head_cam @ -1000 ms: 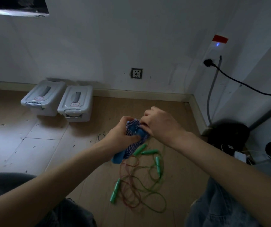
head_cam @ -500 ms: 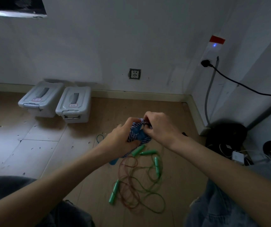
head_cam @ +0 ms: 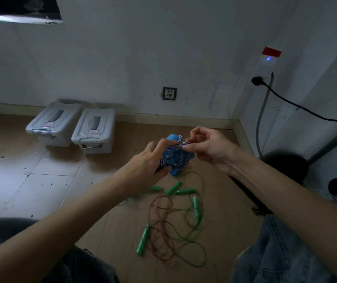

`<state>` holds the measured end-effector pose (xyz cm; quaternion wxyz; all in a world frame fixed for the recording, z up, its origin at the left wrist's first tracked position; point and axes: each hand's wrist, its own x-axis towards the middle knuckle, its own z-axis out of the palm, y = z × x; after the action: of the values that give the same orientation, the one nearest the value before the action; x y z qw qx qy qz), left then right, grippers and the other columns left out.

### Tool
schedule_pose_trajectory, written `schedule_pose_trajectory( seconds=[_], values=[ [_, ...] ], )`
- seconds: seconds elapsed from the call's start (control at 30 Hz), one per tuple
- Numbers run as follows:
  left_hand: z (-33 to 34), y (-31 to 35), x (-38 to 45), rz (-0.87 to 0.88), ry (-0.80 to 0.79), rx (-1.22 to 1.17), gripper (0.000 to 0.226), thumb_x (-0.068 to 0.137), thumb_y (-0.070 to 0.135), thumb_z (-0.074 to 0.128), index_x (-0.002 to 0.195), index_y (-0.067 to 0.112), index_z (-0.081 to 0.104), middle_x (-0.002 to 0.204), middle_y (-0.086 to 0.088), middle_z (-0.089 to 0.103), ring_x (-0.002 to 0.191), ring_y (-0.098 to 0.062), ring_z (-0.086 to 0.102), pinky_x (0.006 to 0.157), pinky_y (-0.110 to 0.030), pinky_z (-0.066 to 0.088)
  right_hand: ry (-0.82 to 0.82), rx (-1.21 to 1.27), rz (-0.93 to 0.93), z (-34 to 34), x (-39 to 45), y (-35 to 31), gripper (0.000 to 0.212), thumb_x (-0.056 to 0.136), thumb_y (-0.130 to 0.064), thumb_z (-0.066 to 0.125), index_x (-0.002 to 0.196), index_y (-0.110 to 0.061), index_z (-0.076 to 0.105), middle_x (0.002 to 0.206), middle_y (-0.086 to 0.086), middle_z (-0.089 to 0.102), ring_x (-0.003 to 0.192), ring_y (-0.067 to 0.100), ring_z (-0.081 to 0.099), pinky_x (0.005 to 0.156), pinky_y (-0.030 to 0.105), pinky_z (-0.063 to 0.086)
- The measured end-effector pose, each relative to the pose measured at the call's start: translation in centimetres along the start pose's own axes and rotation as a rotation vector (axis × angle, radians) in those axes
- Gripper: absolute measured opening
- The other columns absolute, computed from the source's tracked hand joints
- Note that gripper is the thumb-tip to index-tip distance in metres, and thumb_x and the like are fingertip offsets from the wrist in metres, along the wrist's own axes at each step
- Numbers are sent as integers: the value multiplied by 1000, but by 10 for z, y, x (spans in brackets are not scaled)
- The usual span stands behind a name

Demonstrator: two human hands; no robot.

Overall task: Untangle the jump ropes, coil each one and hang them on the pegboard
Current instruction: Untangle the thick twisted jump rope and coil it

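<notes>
The blue rope (head_cam: 173, 158) is up in the air over the middle of the floor (head_cam: 41, 190), bundled round its blue handles, and both hands are on it. The left hand (head_cam: 143, 170) is curled round the bundle from below; the right hand (head_cam: 208, 148) pinches a strand of striped cord at the top between thumb and forefinger, other fingers lifted. That braided cord looks soft, light and floppy, so it should bend wherever it is pulled but also slip loose if the coil is let go; the hard plastic handles seem the sure place to hold, with the wraps kept pressed against them.

Down on the floor, toward its near edge between the person's knees, lie the green ropes (head_cam: 184, 231), thin slick cords, one reddish I think though the light is dim, looped over each other with their green handles scattered. They would likely snag if dragged.

Two bins (head_cam: 75, 127) stand at the far wall; a black cable (head_cam: 306, 111) runs along the right wall. The left floor gives open room
</notes>
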<state>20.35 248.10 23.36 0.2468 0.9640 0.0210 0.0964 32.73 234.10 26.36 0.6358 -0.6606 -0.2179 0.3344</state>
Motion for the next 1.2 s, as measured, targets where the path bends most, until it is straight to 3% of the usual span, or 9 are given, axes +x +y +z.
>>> schedule_pose_trajectory(
  seconds=[0.07, 0.27, 0.4, 0.5, 0.57, 0.67, 0.87, 1.0, 1.2],
  values=[
    [7, 2, 1, -50, -29, -21, 52, 91, 28, 52, 134, 22, 23, 119, -10, 44, 94, -27, 60, 72, -26, 53, 32, -106, -91, 5, -2, 0, 38, 75, 18, 60, 66, -15, 43, 71, 0, 55, 49, -2, 51, 39, 9, 35],
    [15, -4, 8, -203, -16, -93, 44, 90, 23, 52, 126, 23, 26, 100, -6, 42, 88, -35, 59, 67, -33, 45, -18, -984, -440, 29, -15, 4, 28, 78, 7, 58, 75, -16, 43, 65, -13, 40, 55, -1, 36, 49, 9, 33],
    [5, -18, 14, -281, -17, -183, 49, 86, 23, 59, 121, 30, 26, 104, -12, 49, 87, -28, 58, 69, -33, 51, -44, -990, -467, 33, -14, 10, 24, 80, 1, 59, 82, -15, 41, 67, -12, 41, 56, 1, 38, 51, 15, 30],
    [2, -21, 16, -366, 10, -327, 52, 83, 22, 63, 122, 27, 28, 109, -13, 56, 79, -20, 64, 60, -26, 56, 27, -1012, -389, 26, -3, 8, 19, 85, -1, 56, 95, -10, 43, 85, -1, 48, 73, 11, 47, 60, 13, 35],
    [5, -19, 16, -368, -5, -237, 56, 81, 25, 65, 126, 20, 33, 112, -9, 61, 82, -18, 65, 64, -26, 55, 75, -1159, -340, 21, 1, 13, 14, 86, -1, 52, 98, -7, 48, 94, 5, 50, 83, 20, 50, 65, 22, 34],
    [9, -17, 15, -345, 24, -48, 56, 80, 30, 65, 127, 15, 38, 115, -7, 61, 94, -23, 61, 79, -34, 51, 70, -1340, -311, 18, 0, 22, 8, 89, -9, 51, 97, -8, 53, 93, 3, 42, 77, 17, 40, 55, 22, 22],
    [11, -22, 13, -388, 51, -27, 49, 84, 33, 60, 124, 13, 38, 110, -7, 59, 85, -19, 56, 73, -32, 45, -102, -1058, -310, 23, -5, 25, 12, 85, -16, 62, 83, -5, 57, 98, 5, 39, 82, 15, 42, 65, 15, 32],
    [8, -20, 14, -564, 21, -528, 47, 80, 24, 69, 118, 13, 45, 94, 0, 57, 82, -16, 62, 71, -32, 56, -140, -1015, -400, 32, -15, 21, 18, 83, -12, 63, 72, -10, 49, 91, 2, 38, 71, 12, 40, 57, 11, 32],
    [-8, -11, 8, -704, -68, -1069, 36, 74, 4, 70, 104, 16, 53, 91, -8, 62, 73, -19, 66, 51, -25, 55, -189, -959, -647, 32, -34, 21, 29, 77, -2, 65, 65, -13, 42, 85, 4, 40, 67, 18, 42, 57, 27, 36]
  ],
)
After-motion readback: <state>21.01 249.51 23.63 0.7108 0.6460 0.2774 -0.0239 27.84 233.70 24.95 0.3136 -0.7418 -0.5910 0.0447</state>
